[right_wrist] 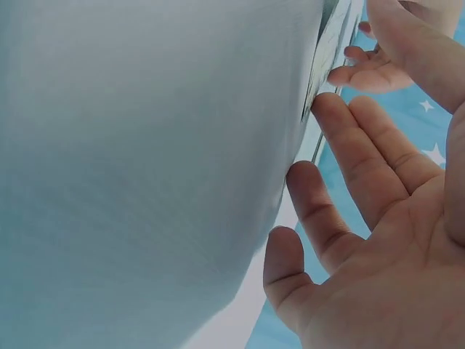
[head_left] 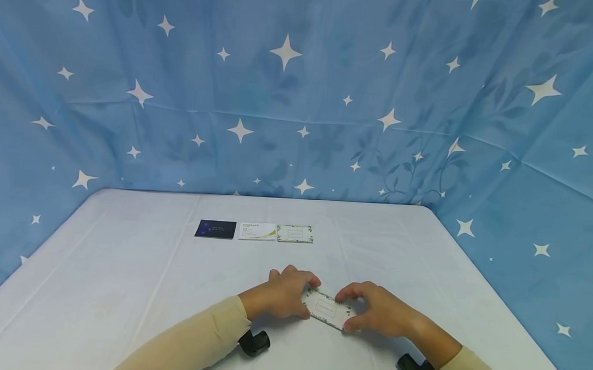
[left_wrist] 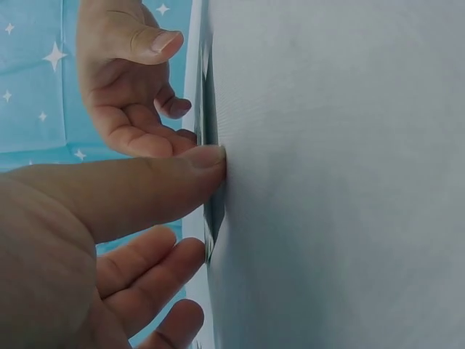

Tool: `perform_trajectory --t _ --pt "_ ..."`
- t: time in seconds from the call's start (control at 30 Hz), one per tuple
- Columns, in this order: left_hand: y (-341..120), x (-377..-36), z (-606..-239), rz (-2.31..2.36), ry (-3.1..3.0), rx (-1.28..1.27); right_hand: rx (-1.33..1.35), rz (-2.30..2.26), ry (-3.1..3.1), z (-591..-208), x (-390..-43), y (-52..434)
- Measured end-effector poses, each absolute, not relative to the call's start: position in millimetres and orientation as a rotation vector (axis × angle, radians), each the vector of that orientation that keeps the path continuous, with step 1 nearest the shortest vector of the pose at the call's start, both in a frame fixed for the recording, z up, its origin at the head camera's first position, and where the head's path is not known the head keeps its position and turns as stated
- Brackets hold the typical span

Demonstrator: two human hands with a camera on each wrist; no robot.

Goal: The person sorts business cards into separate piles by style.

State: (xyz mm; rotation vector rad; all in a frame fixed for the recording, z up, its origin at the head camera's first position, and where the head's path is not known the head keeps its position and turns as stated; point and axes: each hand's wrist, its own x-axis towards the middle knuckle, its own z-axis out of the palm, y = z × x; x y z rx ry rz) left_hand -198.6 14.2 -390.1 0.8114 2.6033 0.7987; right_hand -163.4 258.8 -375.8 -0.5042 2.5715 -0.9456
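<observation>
A white business card with a green leafy border (head_left: 327,309) is between my two hands near the front of the table, set at a slant. My left hand (head_left: 288,293) pinches its left end, thumb at the near edge and fingers at the far edge. At the right end, my right hand (head_left: 382,310) holds it between thumb and fingertips. In the left wrist view, the left thumb (left_wrist: 160,185) is against the card's thin edge (left_wrist: 211,218). The right fingers (right_wrist: 363,163) reach its edge in the right wrist view. Whether it lies fully on the cloth, I cannot tell.
Farther back, a dark blue card (head_left: 215,229), a white card with a yellow-green curve (head_left: 258,231) and another leafy-bordered card (head_left: 295,234) lie in a row. A white cloth covers the table (head_left: 127,266). Behind hangs a blue star-patterned curtain (head_left: 251,85).
</observation>
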Motion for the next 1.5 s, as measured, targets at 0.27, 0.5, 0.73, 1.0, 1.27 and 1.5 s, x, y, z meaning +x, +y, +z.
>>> perform_trajectory --t 0.27,0.5,0.73,1.0,1.27,1.5 --pt "13.9 -200.6 -390.6 0.850 2.593 0.804 -0.512 -0.970 2.575 -377.5 -165.0 258.2" --pt "6.9 -203.0 -386.7 0.983 2.578 0.698 -0.432 -0.897 2.764 -378.7 -163.1 252.3" --pt "-4.3 -214.5 -382.2 1.083 2.567 0.640 -0.484 -0.856 2.912 -372.9 -169.8 246.1" --pt "-23.0 -242.3 -377.0 1.223 2.577 0.610 -0.550 -0.890 2.948 -362.5 -205.8 235.2" --pt "-31.1 -280.6 -379.8 1.089 2.722 0.564 -0.535 -0.893 2.922 -362.3 -257.5 216.8" --pt "-30.5 -304.6 -376.2 1.034 2.748 0.519 -0.488 -0.829 2.893 -367.3 -288.6 208.7"
